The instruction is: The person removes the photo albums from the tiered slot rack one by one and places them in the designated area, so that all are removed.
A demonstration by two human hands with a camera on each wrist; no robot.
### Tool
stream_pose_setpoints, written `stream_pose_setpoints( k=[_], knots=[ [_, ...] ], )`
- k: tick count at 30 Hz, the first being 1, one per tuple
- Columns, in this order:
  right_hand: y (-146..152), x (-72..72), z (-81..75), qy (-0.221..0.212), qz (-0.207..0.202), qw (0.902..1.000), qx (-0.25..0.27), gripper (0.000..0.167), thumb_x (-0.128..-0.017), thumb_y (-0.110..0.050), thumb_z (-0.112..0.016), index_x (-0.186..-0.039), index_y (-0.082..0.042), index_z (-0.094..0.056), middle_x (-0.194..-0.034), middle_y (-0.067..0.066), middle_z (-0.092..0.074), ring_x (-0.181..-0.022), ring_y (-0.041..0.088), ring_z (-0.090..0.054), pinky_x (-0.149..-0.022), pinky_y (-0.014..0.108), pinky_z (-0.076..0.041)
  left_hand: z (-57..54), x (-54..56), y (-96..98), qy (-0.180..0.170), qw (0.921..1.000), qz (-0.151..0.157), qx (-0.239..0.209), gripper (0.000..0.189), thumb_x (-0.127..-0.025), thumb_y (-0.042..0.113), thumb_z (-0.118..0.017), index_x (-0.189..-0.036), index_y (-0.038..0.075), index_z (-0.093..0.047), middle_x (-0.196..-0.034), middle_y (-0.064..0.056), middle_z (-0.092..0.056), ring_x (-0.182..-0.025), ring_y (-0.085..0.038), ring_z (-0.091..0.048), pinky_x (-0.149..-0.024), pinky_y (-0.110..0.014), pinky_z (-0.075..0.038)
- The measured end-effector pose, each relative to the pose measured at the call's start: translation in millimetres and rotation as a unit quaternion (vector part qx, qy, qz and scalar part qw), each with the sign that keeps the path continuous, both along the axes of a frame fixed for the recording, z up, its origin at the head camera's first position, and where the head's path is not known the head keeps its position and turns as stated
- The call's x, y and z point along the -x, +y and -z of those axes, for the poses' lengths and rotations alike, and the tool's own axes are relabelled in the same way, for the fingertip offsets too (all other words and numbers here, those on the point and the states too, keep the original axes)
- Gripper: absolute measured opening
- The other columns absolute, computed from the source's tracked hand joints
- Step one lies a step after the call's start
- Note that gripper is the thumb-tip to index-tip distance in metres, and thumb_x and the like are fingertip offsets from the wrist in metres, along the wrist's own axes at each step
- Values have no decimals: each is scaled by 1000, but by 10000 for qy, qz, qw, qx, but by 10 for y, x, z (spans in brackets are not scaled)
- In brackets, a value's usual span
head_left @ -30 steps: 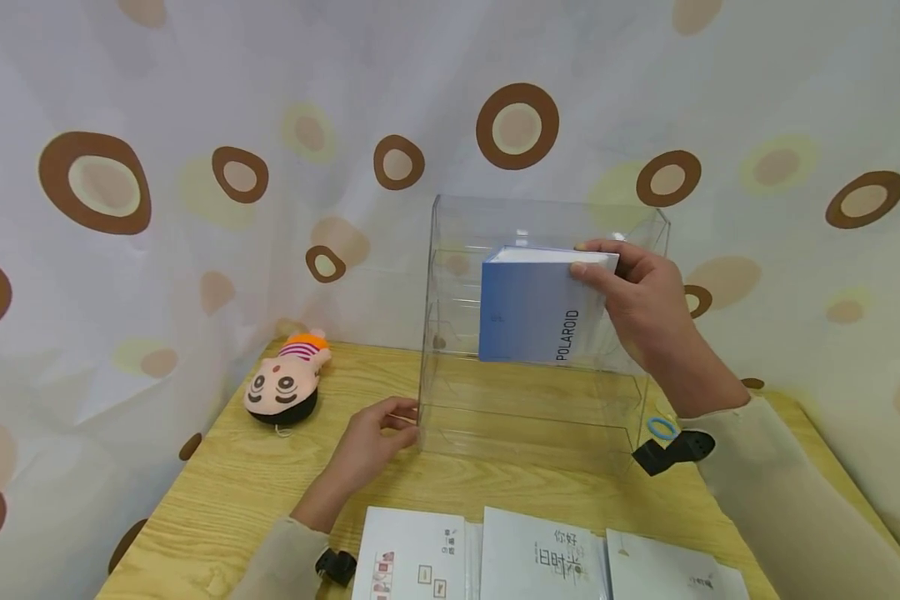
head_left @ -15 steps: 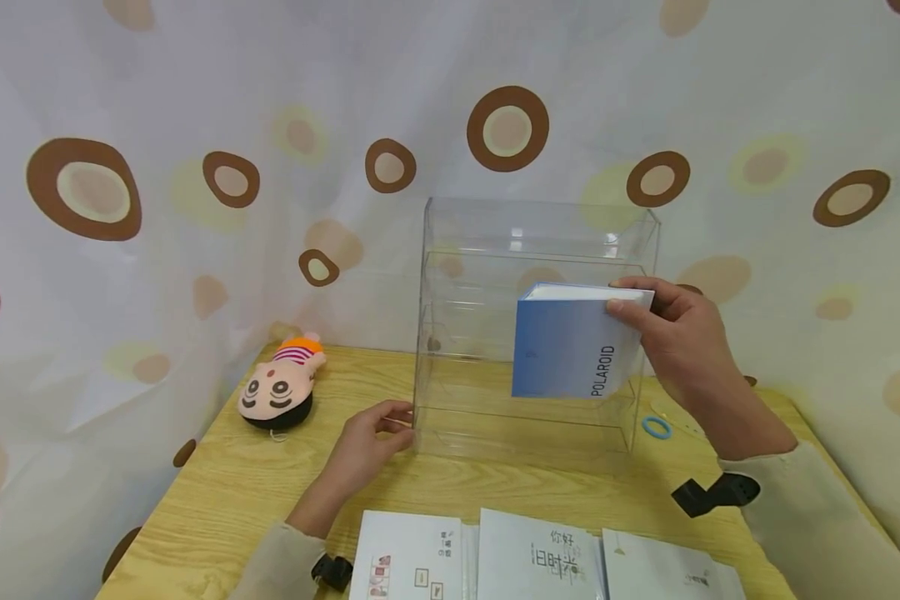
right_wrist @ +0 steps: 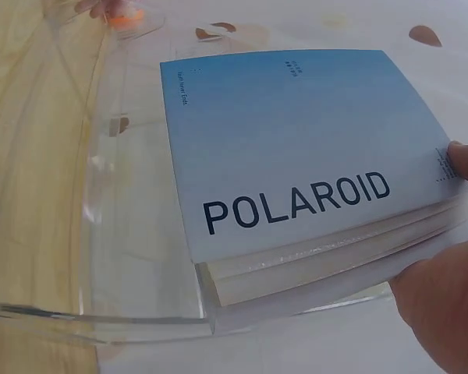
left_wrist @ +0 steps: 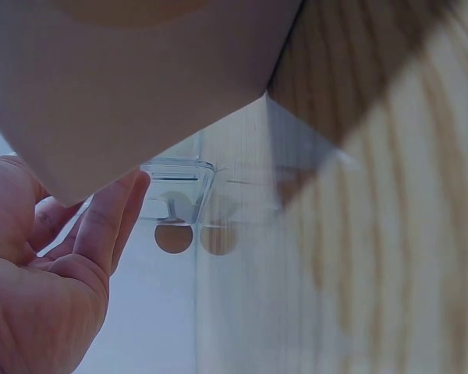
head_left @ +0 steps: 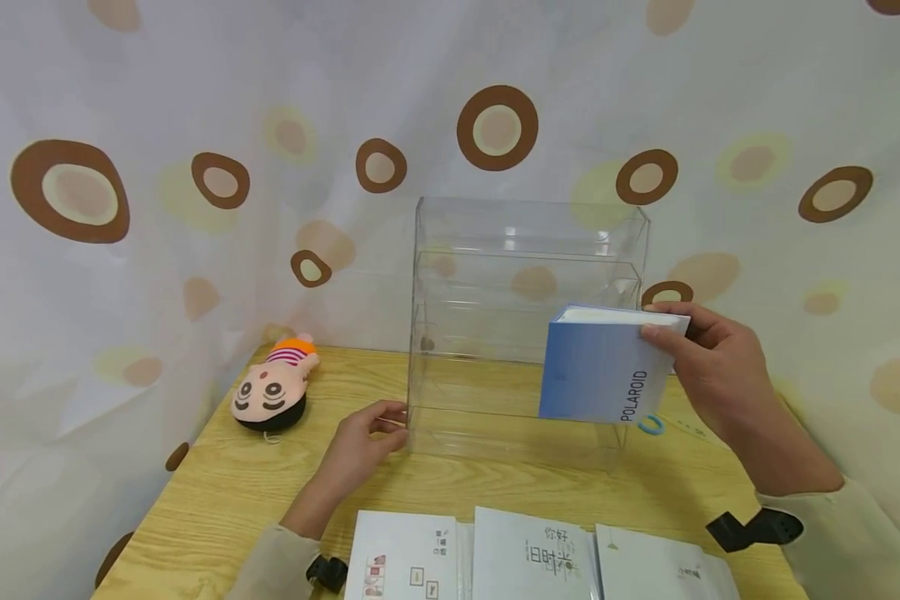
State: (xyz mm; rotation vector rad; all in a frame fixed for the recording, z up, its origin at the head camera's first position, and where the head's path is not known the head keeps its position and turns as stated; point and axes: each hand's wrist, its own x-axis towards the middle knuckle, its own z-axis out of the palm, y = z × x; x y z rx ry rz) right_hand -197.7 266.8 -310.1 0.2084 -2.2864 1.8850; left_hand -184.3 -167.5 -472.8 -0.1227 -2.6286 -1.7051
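Note:
My right hand [head_left: 720, 367] pinches a photo album [head_left: 600, 367] by its upper right corner, thumb on the front. Its cover fades from blue to white, with POLAROID printed on it, and page edges show in the right wrist view. The album is held up before the right side of a clear acrylic tiered rack [head_left: 487, 429], hiding part of it. With its fingertips, my left hand [head_left: 363, 442] touches the rack's lower left side, fingers loosely bent. In the left wrist view a pale flat surface [left_wrist: 140, 86] covers part of that hand.
Several white booklets [head_left: 401, 554] lie side by side along the near edge of the wooden table [head_left: 217, 492]. A plush doll [head_left: 273, 387] lies at the left. Beside the rack's right foot is a blue ring [head_left: 651, 425]. A patterned curtain [head_left: 307, 100] hangs behind.
My right hand has carried the album down and to the right, from before the rack's middle to its right side. The left hand stays at the rack's left side.

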Motion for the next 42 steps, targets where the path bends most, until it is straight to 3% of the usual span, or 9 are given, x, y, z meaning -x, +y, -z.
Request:
stream_pose_setpoints(
  k=[5,9,20,26,33,38,42],
  knots=[
    [115,-85,83,-163,-8,9997,190,20,-106,-13,-78,-124,-23,-80,-110,-14,-74,-97,5,-71,-84,12,-57,16,1,-7,-14,10000,-16,-12,37,-104,5,-78,-140,10,-75,-129,-6,-79,-115,-22,-75,-89,-31,-64],
    [236,-164,140,-230,118,9997,2,22,-106,-13,-79,-125,-24,-80,-108,-16,-76,-95,4,-72,-81,12,-58,19,1,-7,-14,10000,-33,-6,37,-104,5,-78,-140,10,-75,-129,-6,-80,-115,-22,-75,-89,-31,-65],
    [569,-401,329,-273,-128,9974,654,25,-107,0,-72,-125,-15,-82,-109,-12,-79,-97,4,-74,-85,12,-58,22,-14,-8,-47,10000,-51,15,38,-104,5,-78,-141,9,-75,-129,-6,-79,-115,-22,-75,-86,-28,-63],
    [739,-520,396,-439,-8,9966,690,28,-107,1,-70,-127,-16,-82,-111,-14,-82,-99,3,-74,-85,11,-56,26,-1,-4,-8,10000,-55,14,37,-104,5,-78,-141,9,-75,-129,-6,-79,-114,-22,-75,-86,-27,-62],
    [953,-744,511,-709,418,9951,555,30,-109,-1,-69,-122,-24,-83,-110,-21,-81,-94,-1,-70,-79,9,-51,30,16,2,-24,10000,-30,16,38,-104,5,-79,-141,9,-75,-129,-6,-79,-115,-22,-75,-85,-28,-62],
    [1112,-868,642,-528,347,9937,921,34,-111,4,-63,-124,-20,-82,-115,-19,-79,-98,1,-70,-82,8,-53,35,4,8,-55,10000,-33,6,38,-104,6,-79,-141,9,-75,-128,-6,-79,-115,-22,-75,-83,-27,-61],
    [1230,-953,755,-275,288,9928,1129,38,-111,10,-57,-125,-17,-81,-110,-13,-81,-94,6,-73,-80,11,-51,39,-2,12,-57,10000,-19,-10,37,-104,6,-79,-141,8,-75,-128,-6,-79,-114,-22,-75,-81,-24,-60]
  ],
)
